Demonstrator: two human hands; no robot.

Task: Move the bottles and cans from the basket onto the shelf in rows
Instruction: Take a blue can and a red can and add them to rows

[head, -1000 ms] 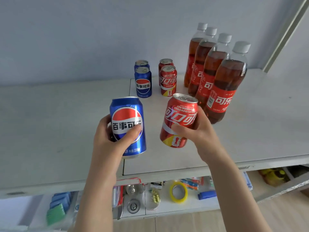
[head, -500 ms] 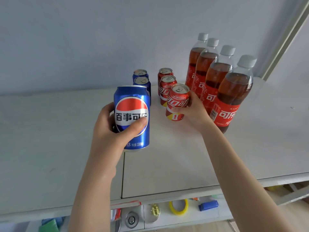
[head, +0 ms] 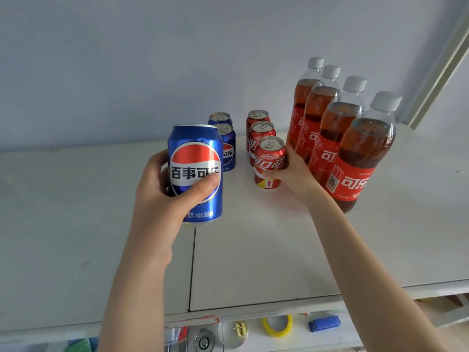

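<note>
Left to right. The left hand [head: 162, 196] holds a blue aluminium cola can [head: 195, 174] upright in a full wrap, raised above the pale grey shelf [head: 76, 212] and in front of the row of two blue cans [head: 224, 138]; half a second ago it sat slightly lower and nearer the front edge. The right hand [head: 291, 174] grips a red aluminium cola can [head: 270, 163], which a second ago was tilted in mid-air and now stands at the front of the row of two red cans [head: 261, 130], apparently resting on the shelf. The red row thus reads as three; release is judged the next step, and the blue can remains to be placed. Four clear plastic cola bottles with white caps [head: 355, 138] stand in a row at the right. A plain bluish wall [head: 127, 59] backs the shelf; a lower level shows a yellow tape roll [head: 278, 326]. The basket is out of view.
</note>
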